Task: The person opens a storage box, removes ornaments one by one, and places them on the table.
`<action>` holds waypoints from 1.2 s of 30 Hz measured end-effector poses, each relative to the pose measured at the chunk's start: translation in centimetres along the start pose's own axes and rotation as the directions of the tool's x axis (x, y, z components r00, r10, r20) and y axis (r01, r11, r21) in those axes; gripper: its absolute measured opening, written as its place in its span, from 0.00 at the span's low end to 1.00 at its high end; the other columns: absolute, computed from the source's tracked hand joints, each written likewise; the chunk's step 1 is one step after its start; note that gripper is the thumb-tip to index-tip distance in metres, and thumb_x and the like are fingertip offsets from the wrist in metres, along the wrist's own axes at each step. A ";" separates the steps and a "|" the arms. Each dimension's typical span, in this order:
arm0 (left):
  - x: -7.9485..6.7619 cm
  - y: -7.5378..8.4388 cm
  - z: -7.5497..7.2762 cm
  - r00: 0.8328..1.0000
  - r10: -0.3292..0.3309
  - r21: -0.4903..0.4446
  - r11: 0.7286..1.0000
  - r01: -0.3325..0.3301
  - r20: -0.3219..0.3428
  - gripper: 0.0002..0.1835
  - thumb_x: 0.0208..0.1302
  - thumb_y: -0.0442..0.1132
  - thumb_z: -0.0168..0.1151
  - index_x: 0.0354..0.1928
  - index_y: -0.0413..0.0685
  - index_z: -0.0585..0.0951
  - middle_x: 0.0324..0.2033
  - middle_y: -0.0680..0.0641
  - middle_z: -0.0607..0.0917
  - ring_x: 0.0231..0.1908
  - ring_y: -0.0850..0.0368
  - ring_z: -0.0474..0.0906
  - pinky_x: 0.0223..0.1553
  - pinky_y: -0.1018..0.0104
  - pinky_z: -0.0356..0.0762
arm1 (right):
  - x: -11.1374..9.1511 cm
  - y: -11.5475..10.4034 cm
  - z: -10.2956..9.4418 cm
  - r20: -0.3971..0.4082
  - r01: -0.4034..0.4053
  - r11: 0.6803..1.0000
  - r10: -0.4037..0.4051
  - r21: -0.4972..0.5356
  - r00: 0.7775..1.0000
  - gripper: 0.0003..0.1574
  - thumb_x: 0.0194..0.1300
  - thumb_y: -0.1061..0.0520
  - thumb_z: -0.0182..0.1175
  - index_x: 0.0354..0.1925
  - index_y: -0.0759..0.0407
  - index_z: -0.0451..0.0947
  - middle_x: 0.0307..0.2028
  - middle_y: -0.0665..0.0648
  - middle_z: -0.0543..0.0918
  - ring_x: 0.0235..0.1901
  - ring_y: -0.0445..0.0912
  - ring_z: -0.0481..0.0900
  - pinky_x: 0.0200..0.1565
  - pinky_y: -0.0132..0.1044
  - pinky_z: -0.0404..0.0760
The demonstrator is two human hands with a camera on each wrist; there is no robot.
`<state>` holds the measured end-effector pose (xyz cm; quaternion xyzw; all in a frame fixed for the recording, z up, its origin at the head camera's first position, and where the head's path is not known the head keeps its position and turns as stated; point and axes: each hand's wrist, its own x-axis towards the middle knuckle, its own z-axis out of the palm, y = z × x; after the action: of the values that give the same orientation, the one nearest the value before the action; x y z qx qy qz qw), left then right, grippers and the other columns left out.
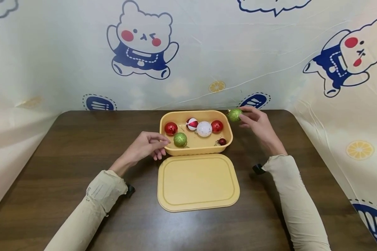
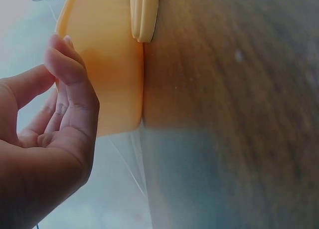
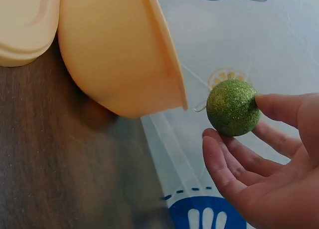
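Observation:
A yellow plastic box [image 1: 193, 151] stands toward the back of the table with several Christmas baubles inside. My left hand [image 1: 149, 143] pinches the box's left rim between thumb and fingers. Beyond the right end of the box, my right hand [image 1: 259, 125] holds a green glitter bauble [image 3: 233, 108] in the air by its fingertips, a clear loop sticking out from it. Within the box lie a second green bauble [image 1: 180, 139], a red one [image 1: 171, 128], a red-and-white striped one [image 1: 192, 124], a white one [image 1: 204, 129], another red bauble [image 1: 217, 126] and a small dark red one [image 1: 222, 141].
A flat yellow lid [image 1: 198, 183] lies on the dark wooden table [image 1: 81, 153] right in front of the box. Behind the table and at its sides hangs a pale sheet [image 1: 204, 42] printed with cartoon bears.

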<state>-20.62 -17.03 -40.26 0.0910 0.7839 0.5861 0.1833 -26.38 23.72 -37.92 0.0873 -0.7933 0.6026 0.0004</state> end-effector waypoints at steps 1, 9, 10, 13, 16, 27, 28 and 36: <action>0.0 0.0 0.0 1.000 0.000 0.000 1.000 0.000 0.002 0.16 0.70 0.39 0.63 0.51 0.33 0.82 0.27 0.36 0.86 0.21 0.52 0.81 0.24 0.64 0.83 | 0.0 0.2 -0.1 -0.011 -0.004 1.000 0.004 0.018 1.000 0.26 0.72 0.53 0.60 0.64 0.61 0.72 0.54 0.64 0.79 0.44 0.46 0.84 0.50 0.47 0.84; -0.1 0.0 0.1 1.000 0.003 0.004 1.000 -0.003 -0.001 0.16 0.70 0.39 0.63 0.52 0.33 0.82 0.27 0.35 0.86 0.21 0.52 0.81 0.23 0.65 0.82 | 0.5 1.9 -0.5 -0.084 -0.151 0.988 0.154 0.039 0.985 0.27 0.72 0.57 0.60 0.63 0.67 0.70 0.47 0.61 0.81 0.41 0.49 0.85 0.49 0.46 0.85; -0.1 0.0 0.1 1.000 0.004 0.003 1.000 -0.004 -0.002 0.16 0.70 0.39 0.63 0.52 0.33 0.82 0.27 0.35 0.86 0.21 0.52 0.80 0.23 0.65 0.82 | 0.6 2.2 -0.5 -0.081 -0.175 0.984 0.177 0.039 0.981 0.27 0.72 0.57 0.60 0.63 0.67 0.70 0.47 0.61 0.80 0.41 0.50 0.85 0.49 0.46 0.84; 0.0 0.0 0.1 1.000 0.008 0.002 1.000 -0.008 -0.002 0.16 0.70 0.39 0.63 0.52 0.33 0.82 0.27 0.35 0.85 0.21 0.52 0.80 0.23 0.65 0.82 | 0.8 3.1 -0.5 -0.056 -0.219 0.975 0.220 0.023 0.974 0.27 0.72 0.57 0.59 0.64 0.69 0.68 0.49 0.65 0.79 0.42 0.51 0.85 0.50 0.45 0.84; 0.0 0.0 0.0 1.000 0.013 -0.002 1.000 -0.013 -0.002 0.16 0.70 0.39 0.63 0.51 0.33 0.82 0.27 0.34 0.85 0.20 0.53 0.80 0.23 0.65 0.82 | 0.9 3.7 -0.3 -0.033 -0.241 0.970 0.241 -0.001 0.970 0.27 0.73 0.58 0.58 0.65 0.68 0.67 0.51 0.68 0.78 0.42 0.51 0.84 0.49 0.44 0.84; -0.2 -0.3 -0.1 1.000 0.006 0.007 1.000 -0.006 0.002 0.17 0.70 0.40 0.63 0.51 0.32 0.82 0.26 0.37 0.86 0.21 0.53 0.80 0.23 0.65 0.82 | 0.8 4.6 0.5 -0.023 -0.260 0.961 0.259 -0.095 0.966 0.27 0.73 0.57 0.58 0.65 0.67 0.67 0.55 0.71 0.76 0.45 0.58 0.80 0.48 0.42 0.85; -0.2 -0.3 -0.1 1.000 0.007 0.008 1.000 -0.007 0.000 0.17 0.70 0.40 0.63 0.51 0.32 0.82 0.26 0.37 0.86 0.21 0.53 0.80 0.23 0.65 0.82 | 0.8 4.5 0.5 -0.023 -0.260 0.960 0.260 -0.106 0.965 0.27 0.74 0.56 0.57 0.65 0.66 0.67 0.55 0.70 0.76 0.46 0.59 0.79 0.48 0.43 0.85; 0.0 -0.3 -0.1 1.000 0.019 -0.002 1.000 -0.019 0.000 0.16 0.70 0.40 0.63 0.51 0.33 0.82 0.27 0.36 0.86 0.21 0.52 0.80 0.23 0.65 0.82 | 0.5 2.7 0.2 -0.041 -0.203 0.936 0.200 -0.286 0.979 0.30 0.73 0.53 0.57 0.66 0.65 0.66 0.60 0.70 0.73 0.53 0.62 0.76 0.55 0.53 0.79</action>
<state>-20.60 -17.17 -40.48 0.0981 0.7825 0.5886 0.1776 -27.21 24.17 -40.46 0.0014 -0.8775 0.4776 -0.0441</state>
